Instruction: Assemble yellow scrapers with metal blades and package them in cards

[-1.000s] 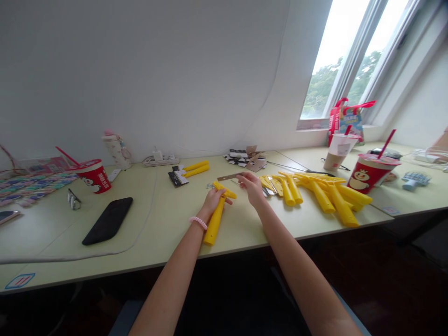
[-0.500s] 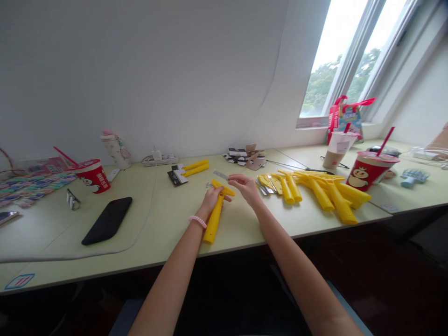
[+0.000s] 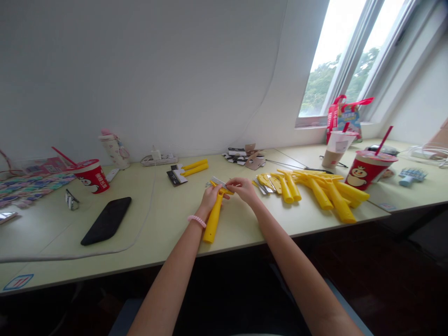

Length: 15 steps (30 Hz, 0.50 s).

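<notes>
My left hand (image 3: pixel 209 198) is closed around the neck of a yellow scraper handle (image 3: pixel 213 221), whose butt end points toward me near the table edge. Pinched in the fingers of my right hand (image 3: pixel 242 187) is a thin metal blade (image 3: pixel 218 180), lying along the handle's yellow head. The fingers partly cover where blade and head meet, so I cannot tell how they fit. Just right of my right hand lie several loose blades and yellow plates (image 3: pixel 268 183). Beyond them is a pile of more yellow handles (image 3: pixel 320 191).
Two yellow scrapers with black-and-white card (image 3: pixel 191 169) lie behind my left hand. Torn packaging (image 3: pixel 245 156) is near the wall. A black phone (image 3: pixel 107 220) and red cup (image 3: pixel 91 176) stand left; another red cup (image 3: pixel 367 170) and a milky drink cup (image 3: pixel 338 150) are right.
My right hand has lowered the blade from just above the yellow head down onto it. My left hand still grips the handle in about the same place.
</notes>
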{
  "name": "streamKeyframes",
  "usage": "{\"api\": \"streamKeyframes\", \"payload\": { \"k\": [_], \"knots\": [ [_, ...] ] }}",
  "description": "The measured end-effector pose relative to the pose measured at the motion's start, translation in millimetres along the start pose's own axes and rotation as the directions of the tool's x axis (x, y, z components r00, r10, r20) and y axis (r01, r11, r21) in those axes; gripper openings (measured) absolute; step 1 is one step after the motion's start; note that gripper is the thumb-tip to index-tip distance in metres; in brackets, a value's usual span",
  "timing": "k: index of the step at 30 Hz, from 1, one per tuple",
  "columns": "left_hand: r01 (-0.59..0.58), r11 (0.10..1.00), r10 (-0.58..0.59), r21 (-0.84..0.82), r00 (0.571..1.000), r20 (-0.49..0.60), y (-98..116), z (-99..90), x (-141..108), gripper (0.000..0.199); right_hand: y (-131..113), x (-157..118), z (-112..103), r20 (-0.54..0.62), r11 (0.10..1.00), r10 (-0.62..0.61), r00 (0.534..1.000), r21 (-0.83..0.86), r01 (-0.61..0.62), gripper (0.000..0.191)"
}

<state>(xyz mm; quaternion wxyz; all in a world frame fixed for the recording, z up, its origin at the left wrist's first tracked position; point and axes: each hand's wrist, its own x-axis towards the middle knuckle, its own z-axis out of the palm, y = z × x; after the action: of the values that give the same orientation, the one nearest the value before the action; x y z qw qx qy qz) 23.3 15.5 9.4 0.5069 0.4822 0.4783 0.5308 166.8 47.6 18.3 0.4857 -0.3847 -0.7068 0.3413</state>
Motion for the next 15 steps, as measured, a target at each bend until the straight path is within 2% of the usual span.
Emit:
{"api": "streamKeyframes", "payload": {
  "k": [5,9,15],
  "knots": [
    [-0.007,1.0,0.008,0.029,1.0,-0.021,-1.3,0.5,1.0,0.03,-2.9,0.0,-0.5,0.011,0.999,0.03,0.999,-0.033,-0.03,0.013],
    [-0.021,1.0,0.022,0.018,1.0,-0.017,-2.3,0.1,2.0,0.03,-3.3,-0.4,0.2,0.036,0.999,0.04,0.999,0.024,-0.041,0.013],
    [-0.083,0.997,0.083,0.001,0.997,0.003,-1.5,0.9,0.6,0.027,-7.7,-3.1,-0.7,0.145,0.951,0.191,0.971,0.217,-0.22,0.026]
  ]
}}
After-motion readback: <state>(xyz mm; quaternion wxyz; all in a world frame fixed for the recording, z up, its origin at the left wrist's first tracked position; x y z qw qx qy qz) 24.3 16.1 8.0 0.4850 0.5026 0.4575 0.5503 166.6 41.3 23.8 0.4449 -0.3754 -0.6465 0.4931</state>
